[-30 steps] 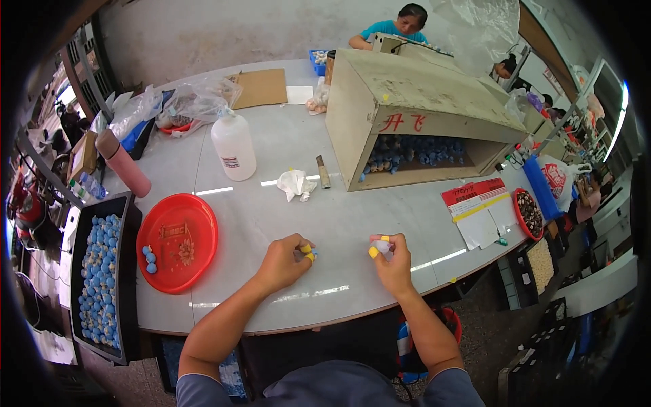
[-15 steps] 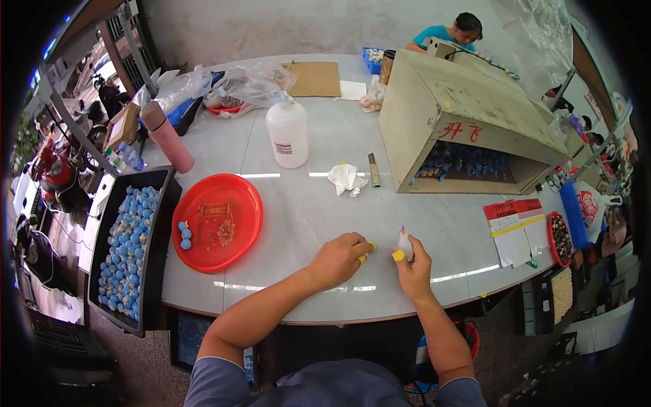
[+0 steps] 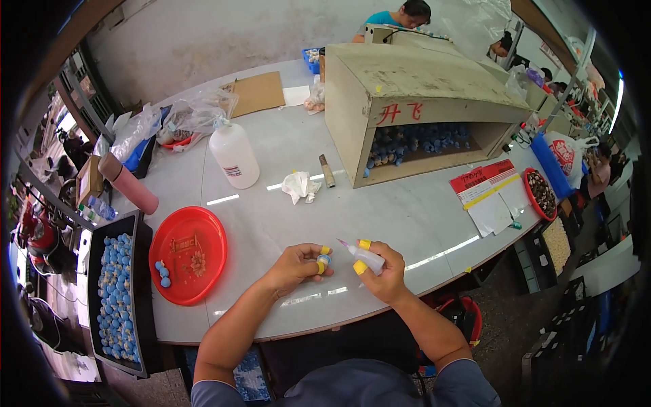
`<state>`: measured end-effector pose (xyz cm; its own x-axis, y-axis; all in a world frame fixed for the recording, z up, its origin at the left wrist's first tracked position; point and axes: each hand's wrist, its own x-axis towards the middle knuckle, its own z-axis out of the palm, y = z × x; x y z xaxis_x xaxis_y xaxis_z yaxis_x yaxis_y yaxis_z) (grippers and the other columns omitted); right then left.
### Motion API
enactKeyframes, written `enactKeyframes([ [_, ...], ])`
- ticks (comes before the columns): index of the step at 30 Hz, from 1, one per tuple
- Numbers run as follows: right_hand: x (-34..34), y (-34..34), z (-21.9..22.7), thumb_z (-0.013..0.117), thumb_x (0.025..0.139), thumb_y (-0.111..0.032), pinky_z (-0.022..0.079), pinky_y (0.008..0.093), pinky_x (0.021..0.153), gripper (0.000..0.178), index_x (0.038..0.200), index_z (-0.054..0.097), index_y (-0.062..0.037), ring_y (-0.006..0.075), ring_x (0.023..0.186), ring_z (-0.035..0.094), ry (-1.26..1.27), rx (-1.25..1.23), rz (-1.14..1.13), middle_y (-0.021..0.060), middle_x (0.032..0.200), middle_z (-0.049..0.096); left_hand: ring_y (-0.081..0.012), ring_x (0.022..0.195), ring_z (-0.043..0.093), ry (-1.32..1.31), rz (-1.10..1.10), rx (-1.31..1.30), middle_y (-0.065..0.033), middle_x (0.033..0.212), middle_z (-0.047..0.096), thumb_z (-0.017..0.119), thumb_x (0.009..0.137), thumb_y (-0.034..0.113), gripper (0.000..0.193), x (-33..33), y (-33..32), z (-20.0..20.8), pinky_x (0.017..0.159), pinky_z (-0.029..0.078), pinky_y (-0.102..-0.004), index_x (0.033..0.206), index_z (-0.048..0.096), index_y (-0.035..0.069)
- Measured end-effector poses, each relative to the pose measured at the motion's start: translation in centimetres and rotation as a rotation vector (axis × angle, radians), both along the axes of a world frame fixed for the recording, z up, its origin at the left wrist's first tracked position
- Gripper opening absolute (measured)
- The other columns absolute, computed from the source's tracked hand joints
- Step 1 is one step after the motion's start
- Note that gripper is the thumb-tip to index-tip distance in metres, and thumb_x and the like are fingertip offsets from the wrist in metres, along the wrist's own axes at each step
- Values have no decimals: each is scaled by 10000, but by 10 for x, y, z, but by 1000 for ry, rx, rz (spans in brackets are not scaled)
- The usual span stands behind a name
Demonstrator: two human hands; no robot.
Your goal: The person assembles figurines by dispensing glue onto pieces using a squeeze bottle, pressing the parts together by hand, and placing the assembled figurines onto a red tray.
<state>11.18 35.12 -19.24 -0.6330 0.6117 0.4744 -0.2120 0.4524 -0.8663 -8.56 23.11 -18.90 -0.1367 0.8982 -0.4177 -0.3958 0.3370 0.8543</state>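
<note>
The bottle (image 3: 370, 260) has tipped from upright to leaning leftward, gripped in the right hand (image 3: 391, 277), well right of the tray (image 3: 203, 285). Nearer the tray, also on its right, the left hand (image 3: 293, 270) pinches a ball (image 3: 325, 260). Blue beads (image 3: 163, 274) lie inside the tray; a bin (image 3: 143, 264) stands left of it.

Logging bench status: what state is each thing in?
Left grip, shut on a small blue piece
Right grip, shut on squeeze bottle
Squeeze bottle, tilted, nozzle leftward
Red tray, holding three blue balls
Black bin, loaded with blue-and-cream balls
Beige box, front open, blue pieces inside
White bottle, upright
Pink flask, capped
White tissue, crumpled
Cardboard, flat
</note>
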Motion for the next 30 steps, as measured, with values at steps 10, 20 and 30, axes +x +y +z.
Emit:
enactKeyframes([
  [10,-4,-1,-15,706,766,-68,449,318,530,219,954,622,5,236,541,585,88,409,-42,108,697,647,-118,866,650,96,-170,66,-111,1009,660,645,842,0,411,-1,-1,-6,700,524,-223,1224,538,-106],
  [20,-9,-2,-18,700,733,-61,436,322,506,203,903,618,14,235,507,566,105,447,-49,122,724,665,-119,843,649,82,-191,75,-124,1005,666,669,836,20,410,1,-1,-6,722,533,-236,1204,548,-115],
  [30,-11,-4,-16,713,710,-60,448,323,509,211,890,619,-2,242,504,575,72,491,-71,117,729,673,-145,873,665,72,-191,74,-134,1013,664,660,837,8,385,1,0,-5,766,554,-257,1184,550,-115],
])
